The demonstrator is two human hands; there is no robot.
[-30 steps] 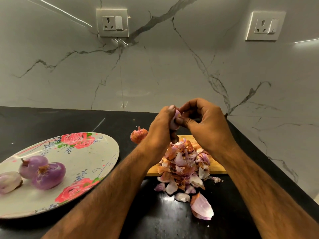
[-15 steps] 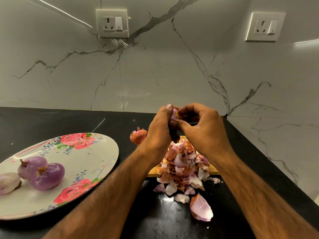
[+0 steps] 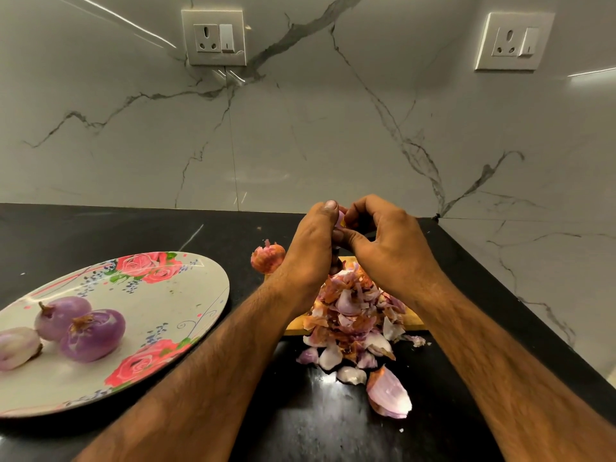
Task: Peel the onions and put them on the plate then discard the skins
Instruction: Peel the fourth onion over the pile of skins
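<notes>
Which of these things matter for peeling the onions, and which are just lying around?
In use: held onion, pinched between left hand and right hand; unpeeled onion; plate; three peeled onions; skin pile; wooden board.
Just there: left wall socket; right wall socket.

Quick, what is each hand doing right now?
Left hand: grips the onion.
Right hand: pinches the same onion.

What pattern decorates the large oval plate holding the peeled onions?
Pink-red roses with green leaves and small blue sprigs on the cream oval plate; the head view shows it.
</notes>
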